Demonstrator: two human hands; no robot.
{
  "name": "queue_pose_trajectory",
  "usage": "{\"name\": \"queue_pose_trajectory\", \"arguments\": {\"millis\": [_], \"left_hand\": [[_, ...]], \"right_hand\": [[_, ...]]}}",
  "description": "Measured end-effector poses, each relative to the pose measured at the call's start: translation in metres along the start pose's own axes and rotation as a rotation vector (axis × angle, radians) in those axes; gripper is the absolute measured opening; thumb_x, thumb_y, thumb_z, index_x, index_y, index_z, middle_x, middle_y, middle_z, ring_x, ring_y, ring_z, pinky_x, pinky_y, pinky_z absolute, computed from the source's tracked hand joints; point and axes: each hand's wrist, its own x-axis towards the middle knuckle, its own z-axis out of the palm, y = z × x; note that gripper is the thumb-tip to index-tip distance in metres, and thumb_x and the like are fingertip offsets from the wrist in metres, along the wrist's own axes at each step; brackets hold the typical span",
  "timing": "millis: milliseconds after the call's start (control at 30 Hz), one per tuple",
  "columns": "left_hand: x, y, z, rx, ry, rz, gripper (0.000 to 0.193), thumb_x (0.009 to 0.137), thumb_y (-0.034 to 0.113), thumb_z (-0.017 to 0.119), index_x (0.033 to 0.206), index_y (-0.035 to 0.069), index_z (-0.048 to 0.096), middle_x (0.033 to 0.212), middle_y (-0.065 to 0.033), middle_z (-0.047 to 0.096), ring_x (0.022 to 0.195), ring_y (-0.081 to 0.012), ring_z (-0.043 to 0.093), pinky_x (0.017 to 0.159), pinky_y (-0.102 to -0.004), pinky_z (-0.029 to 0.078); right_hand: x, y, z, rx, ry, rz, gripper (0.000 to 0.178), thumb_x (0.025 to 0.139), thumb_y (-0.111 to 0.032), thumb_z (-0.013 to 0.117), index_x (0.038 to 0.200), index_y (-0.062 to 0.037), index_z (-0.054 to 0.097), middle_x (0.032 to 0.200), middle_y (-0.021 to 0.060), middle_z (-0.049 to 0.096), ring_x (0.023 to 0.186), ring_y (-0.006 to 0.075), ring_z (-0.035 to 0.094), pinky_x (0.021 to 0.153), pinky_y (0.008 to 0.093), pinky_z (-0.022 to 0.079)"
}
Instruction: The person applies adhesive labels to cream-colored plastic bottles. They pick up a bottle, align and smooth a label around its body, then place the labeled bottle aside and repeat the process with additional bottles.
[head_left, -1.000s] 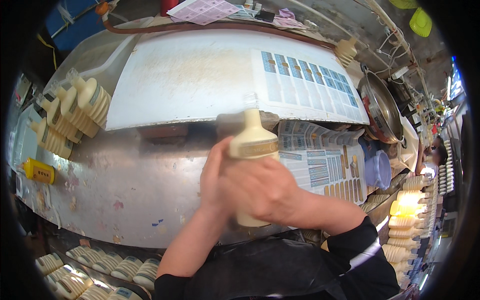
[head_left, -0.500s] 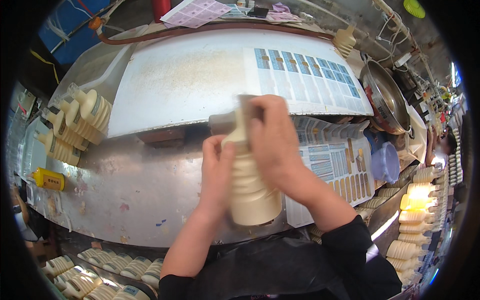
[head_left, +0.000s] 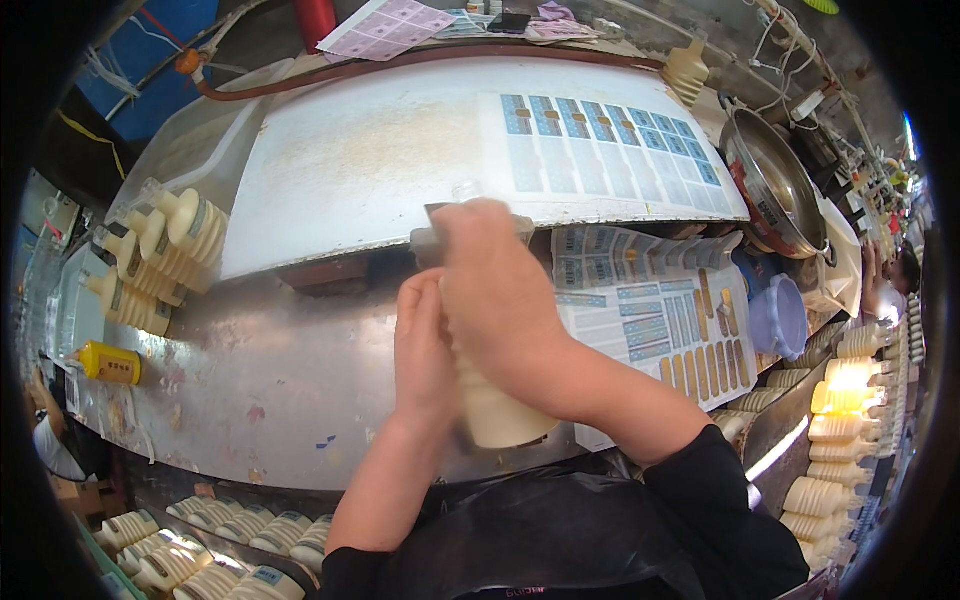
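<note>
A cream ribbed bottle (head_left: 510, 420) leans away from me over the front of the metal table, its clear neck (head_left: 466, 190) showing beyond my fingers. My left hand (head_left: 425, 340) is closed around the bottle's left side, below the neck. Across its upper part lies my right hand (head_left: 500, 290), blurred by motion, fingers curled over the shoulder. A dark flat piece (head_left: 434, 210) pokes out under those fingers; its kind is unclear. Both hands hide most of the bottle's upper body. Just behind them, a greyish see-through block (head_left: 425, 243) sits at the white board's edge.
Blue labels (head_left: 590, 125) lie on the white board (head_left: 370, 150), with more label sheets (head_left: 650, 320) at right. Similar bottles (head_left: 190, 225) are stacked at left near a yellow bottle (head_left: 110, 362). A metal pan (head_left: 770, 180) and purple basin (head_left: 778, 318) stand right; bottle racks flank me.
My right hand has moved left and turned over the bottle's neck and shoulder, covering more of it. The left hand keeps its hold, and the bottle has shifted slightly.
</note>
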Motion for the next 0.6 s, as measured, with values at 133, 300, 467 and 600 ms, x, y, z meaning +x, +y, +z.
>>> {"name": "queue_pose_trajectory", "arguments": {"millis": [133,300,467,600], "left_hand": [[0.002,0.001,-0.011,0.08,-0.011,0.013,0.036,0.113,0.034,0.037,0.127,0.007,0.056,0.118,-0.0036,0.062,0.107,-0.0142,0.06,0.097,-0.0319,0.05],[0.003,-0.003,-0.011,-0.005,-0.05,0.014,0.043,0.114,0.039,0.032,0.131,0.007,0.056,0.12,-0.004,0.062,0.111,-0.0156,0.06,0.101,-0.0334,0.048],[0.002,-0.001,-0.01,0.015,-0.07,-0.001,0.044,0.113,0.044,0.033,0.128,0.009,0.055,0.123,-0.0031,0.062,0.112,-0.0142,0.06,0.1,-0.0331,0.049],[0.005,-0.004,-0.011,0.21,-0.081,0.035,0.038,0.111,0.041,0.042,0.129,0.008,0.048,0.123,-0.0057,0.059,0.11,-0.0142,0.058,0.096,-0.0335,0.05]], "right_hand": [[0.001,0.007,-0.006,-0.207,-0.02,-0.036,0.037,0.093,-0.007,0.057,0.128,0.001,0.048,0.12,0.023,0.051,0.103,0.0413,0.061,0.087,0.0484,0.052],[0.005,0.003,-0.021,-0.128,-0.014,0.111,0.035,0.093,-0.007,0.057,0.127,-0.0021,0.049,0.122,0.0215,0.053,0.108,0.0412,0.059,0.092,0.0469,0.051],[0.001,-0.007,-0.001,-0.003,-0.082,0.099,0.033,0.095,-0.007,0.056,0.127,-0.0032,0.049,0.122,0.0224,0.054,0.11,0.0431,0.059,0.09,0.0484,0.051],[-0.001,0.025,-0.022,-0.107,0.005,0.132,0.036,0.093,-0.004,0.058,0.128,-0.003,0.051,0.122,0.0198,0.056,0.11,0.0399,0.06,0.094,0.0448,0.051]]}}
